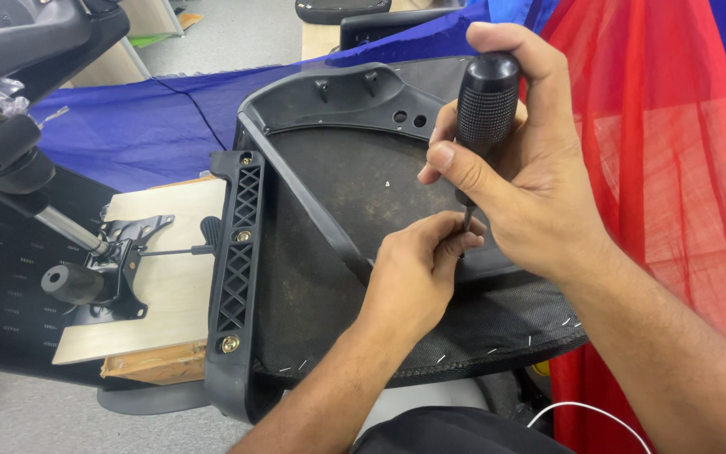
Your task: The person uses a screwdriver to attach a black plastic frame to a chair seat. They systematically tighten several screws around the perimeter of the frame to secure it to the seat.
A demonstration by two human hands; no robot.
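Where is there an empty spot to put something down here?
The dark fabric panel is bare between the ribbed black bracket and the hands. The pale wooden board is open beside the metal chair mechanism. It is crowded where the left hand and right hand meet around the screwdriver.

Open fabric panel (329, 193) lying clear left of both hands. Ribbed black bracket (237, 252) walling the left edge; raised plastic rim (329, 92) blocking far side; red mesh (674, 168) crowding right.
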